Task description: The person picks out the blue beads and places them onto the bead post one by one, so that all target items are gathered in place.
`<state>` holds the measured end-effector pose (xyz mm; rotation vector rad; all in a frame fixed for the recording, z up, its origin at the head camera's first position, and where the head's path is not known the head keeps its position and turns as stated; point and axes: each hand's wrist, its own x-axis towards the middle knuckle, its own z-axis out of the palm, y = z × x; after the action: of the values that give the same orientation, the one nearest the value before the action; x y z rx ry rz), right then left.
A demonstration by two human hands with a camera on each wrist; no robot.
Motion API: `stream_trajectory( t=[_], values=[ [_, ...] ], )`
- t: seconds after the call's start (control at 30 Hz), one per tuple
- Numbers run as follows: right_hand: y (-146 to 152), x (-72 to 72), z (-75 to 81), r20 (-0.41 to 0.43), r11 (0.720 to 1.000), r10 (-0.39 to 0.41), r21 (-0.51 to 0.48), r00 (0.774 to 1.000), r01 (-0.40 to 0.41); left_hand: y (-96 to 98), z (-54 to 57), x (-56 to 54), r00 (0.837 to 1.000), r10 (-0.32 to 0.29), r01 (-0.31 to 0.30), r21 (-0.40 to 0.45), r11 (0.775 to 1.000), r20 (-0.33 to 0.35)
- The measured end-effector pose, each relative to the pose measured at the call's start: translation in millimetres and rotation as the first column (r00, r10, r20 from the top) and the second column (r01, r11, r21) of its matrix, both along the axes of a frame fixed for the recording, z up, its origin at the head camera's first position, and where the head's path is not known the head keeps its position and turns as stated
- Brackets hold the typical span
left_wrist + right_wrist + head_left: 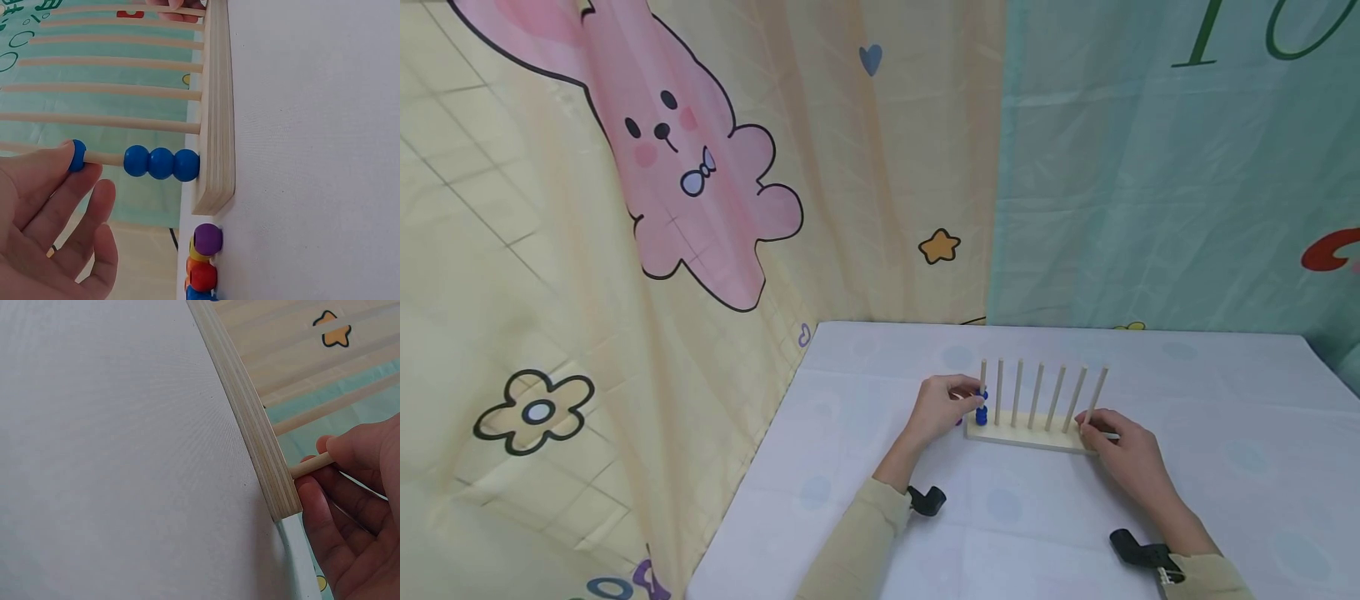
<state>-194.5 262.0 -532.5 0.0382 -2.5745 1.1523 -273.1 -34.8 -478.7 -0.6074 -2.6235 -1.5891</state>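
Observation:
A wooden base with several upright pegs stands on the table. My left hand pinches a blue bead between thumb and forefinger, and the bead is on the leftmost peg, partway along it. Below it, three blue beads sit stacked on that same peg, down against the base. At the other end, my right hand pinches the rightmost peg low down, its fingers close by the end of the base. The other pegs carry no beads.
Several loose beads, among them a purple bead and a red bead, lie past the left end of the base. The table has a white cloth. Printed curtains hang behind and to the left.

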Motion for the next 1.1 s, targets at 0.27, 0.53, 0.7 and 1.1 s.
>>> stream_trajectory(
  t=[0.27, 0.53, 0.7, 1.1],
  values=[
    [1, -1.0, -1.8, 0.014, 1.0, -0.006, -0.003, 1.0, 0.006, 0.8, -3.1, -0.3, 1.0, 0.023, -0.023, -0.011, 1.0, 0.021],
    [1, -1.0, -2.3, 0.016, 1.0, -0.009, -0.005, 1.0, 0.009, 2.0, -4.7, 0.5, 0.998, 0.052, -0.052, -0.038, 0.998, 0.022],
    [1, -0.3, -3.7, 0.012, 1.0, -0.003, 0.0, 1.0, 0.003, 2.5, -6.4, 0.8, 0.998, 0.058, -0.057, -0.049, 0.997, 0.022],
    [0, -0.1, 0.4, 0.009, 1.0, -0.005, 0.001, 1.0, 0.005, 2.2, -12.2, 0.8, 0.999, 0.045, -0.044, -0.036, 0.998, 0.016]
  ],
)
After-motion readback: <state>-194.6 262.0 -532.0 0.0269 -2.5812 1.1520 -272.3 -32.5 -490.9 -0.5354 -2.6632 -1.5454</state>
